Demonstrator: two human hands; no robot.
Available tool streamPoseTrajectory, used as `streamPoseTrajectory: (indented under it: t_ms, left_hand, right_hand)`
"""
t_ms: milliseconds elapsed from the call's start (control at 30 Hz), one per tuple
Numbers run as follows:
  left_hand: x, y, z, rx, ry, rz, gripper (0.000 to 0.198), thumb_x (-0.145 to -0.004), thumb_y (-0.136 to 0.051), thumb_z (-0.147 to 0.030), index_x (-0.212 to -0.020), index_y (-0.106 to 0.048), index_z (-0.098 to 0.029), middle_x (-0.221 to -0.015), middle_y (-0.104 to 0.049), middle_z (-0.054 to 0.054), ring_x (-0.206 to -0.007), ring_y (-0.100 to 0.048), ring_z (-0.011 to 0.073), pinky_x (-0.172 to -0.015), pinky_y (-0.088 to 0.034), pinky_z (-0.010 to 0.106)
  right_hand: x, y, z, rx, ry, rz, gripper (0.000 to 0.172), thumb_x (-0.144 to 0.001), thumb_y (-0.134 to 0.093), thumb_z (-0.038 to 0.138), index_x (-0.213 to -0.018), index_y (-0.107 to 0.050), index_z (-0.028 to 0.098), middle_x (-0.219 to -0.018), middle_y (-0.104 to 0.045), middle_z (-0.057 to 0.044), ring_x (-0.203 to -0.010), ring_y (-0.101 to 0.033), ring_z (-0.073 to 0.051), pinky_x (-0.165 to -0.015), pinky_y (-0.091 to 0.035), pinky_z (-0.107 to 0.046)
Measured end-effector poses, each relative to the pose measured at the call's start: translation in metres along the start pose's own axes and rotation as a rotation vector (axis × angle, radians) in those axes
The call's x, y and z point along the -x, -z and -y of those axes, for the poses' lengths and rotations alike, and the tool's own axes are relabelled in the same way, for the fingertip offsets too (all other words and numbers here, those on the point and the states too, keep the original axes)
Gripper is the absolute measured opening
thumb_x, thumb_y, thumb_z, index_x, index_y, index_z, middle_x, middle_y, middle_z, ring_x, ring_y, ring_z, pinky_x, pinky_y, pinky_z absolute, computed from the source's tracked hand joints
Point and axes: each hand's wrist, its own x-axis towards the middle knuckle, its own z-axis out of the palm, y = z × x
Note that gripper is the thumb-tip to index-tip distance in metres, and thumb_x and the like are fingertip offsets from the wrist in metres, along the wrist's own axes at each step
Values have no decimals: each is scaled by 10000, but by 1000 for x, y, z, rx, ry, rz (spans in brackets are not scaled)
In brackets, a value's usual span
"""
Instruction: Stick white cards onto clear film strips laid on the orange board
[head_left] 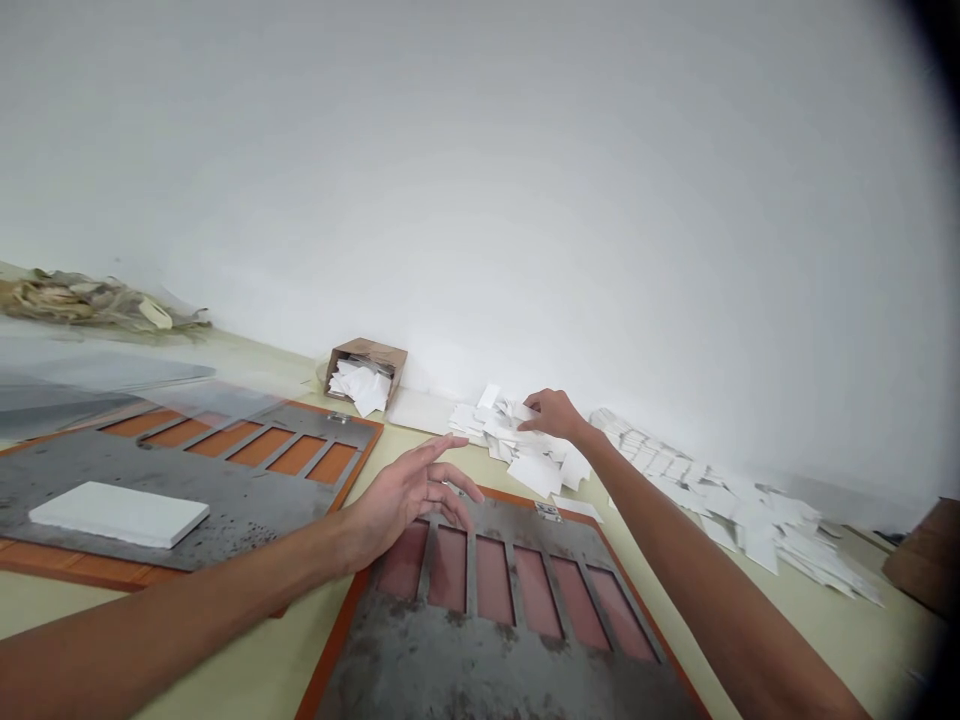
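Head view, looking fwd and down over a pale table top (pixel 90 610). R hand (pixel 551 415) is at the top of a loose heap of white paper slips (pixel 517 445). Its fingers are curled and touch the slips, but I cannot tell if they pinch one. L hand (pixel 409 495) hangs above the near steel plate (pixel 495 640), w/ fingers spread wide and open; it holds nothing.

As far as it shows: on the far steel plate (pixel 225 500) lies one white slab (pixel 118 514), maybe a tight stack, cannot tell which. Its visible slots show orange board. The near plate has six slots w/ reddish board below, and no slips are in them, except any hidden by L hand. Both plates have orange edges, and the near one has a small hinge at its far edge.

Much paper remains loose: the heap btw the plates and the wall, neat rows of slips (pixel 626 435) just right of R hand, a wider spread (pixel 750 525) further right, and a cardboard box (pixel 367 350) full of slips by the white wall (pixel 480 200). Far left lies a crumpled plastic bundle (pixel 90 300).
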Motion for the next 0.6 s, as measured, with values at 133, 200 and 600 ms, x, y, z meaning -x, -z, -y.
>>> streamPoseTrajectory:
  t_ms: [133,200,600]
  left_hand:
    - [-5,1,3,-33,-12,-163,538,-913,-662,-566,-1285,-573,-187,-1265,-682,158,-1129,-640,305,-969,-438,409]
    - [-7,2,5,-12,-5,-188,527,-900,-689,-563,-1259,-597,-188,-1393,-612,164,-1277,-564,313,-1074,-399,420]
    - [-6,2,7,186,-39,179,274,-969,-677,-382,-1084,-756,-147,-1130,-734,111,-1090,-654,206,-1122,-434,380]
  right_hand:
    - [30,9,25,-267,102,-59,379,-778,-833,403,-1029,-728,139,-1078,-741,-93,-1035,-697,-252,-919,-567,-375]
    - [51,11,42,-408,196,-58,402,-750,-833,441,-1026,-746,161,-1101,-749,-81,-1045,-705,-250,-884,-583,-331]
    - [150,8,115,-710,509,-171,398,-724,-871,268,-1111,-779,264,-1088,-760,-43,-1014,-703,-255,-909,-541,-381]
